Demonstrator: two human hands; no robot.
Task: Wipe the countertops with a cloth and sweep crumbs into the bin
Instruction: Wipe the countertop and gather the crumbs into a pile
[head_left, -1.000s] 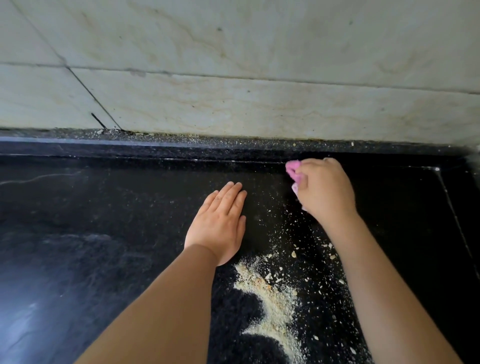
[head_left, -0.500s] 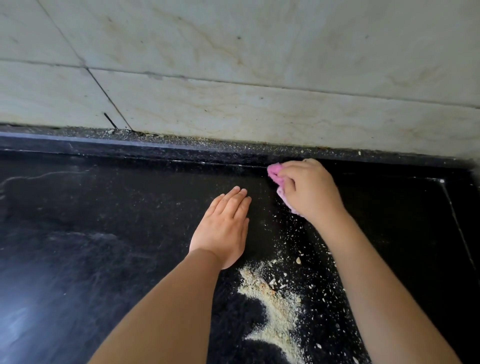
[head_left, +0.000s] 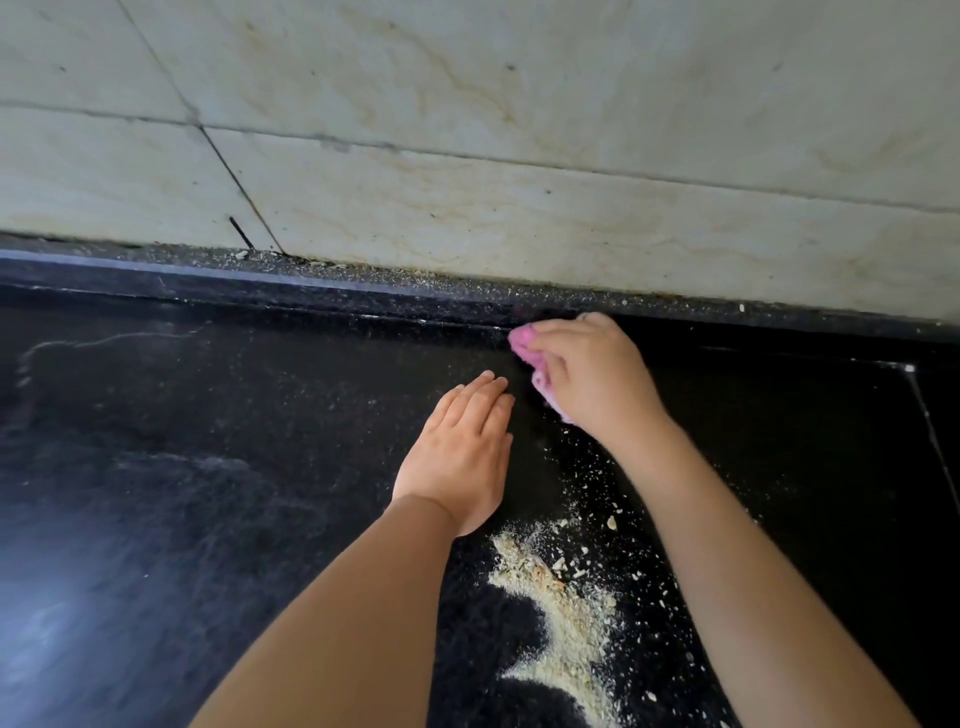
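Observation:
My right hand (head_left: 597, 376) grips a bunched pink cloth (head_left: 527, 347) against the black countertop (head_left: 208, 467), close to its raised back ledge. Most of the cloth is hidden under the fingers. My left hand (head_left: 462, 452) lies flat on the counter just left of it, fingers straight and together. A pale heap of crumbs (head_left: 561, 608) sits between my forearms, with loose bits scattered toward the right wrist.
A marbled tile wall (head_left: 519, 156) rises behind the speckled back ledge (head_left: 363, 280), which carries fine crumbs. A thin seam (head_left: 930, 436) runs down the counter at the far right. No bin is in view.
My right hand slid the pink cloth leftward along the back edge, toward the fingertips of my left hand. The left hand stayed flat. The view shifted slightly.

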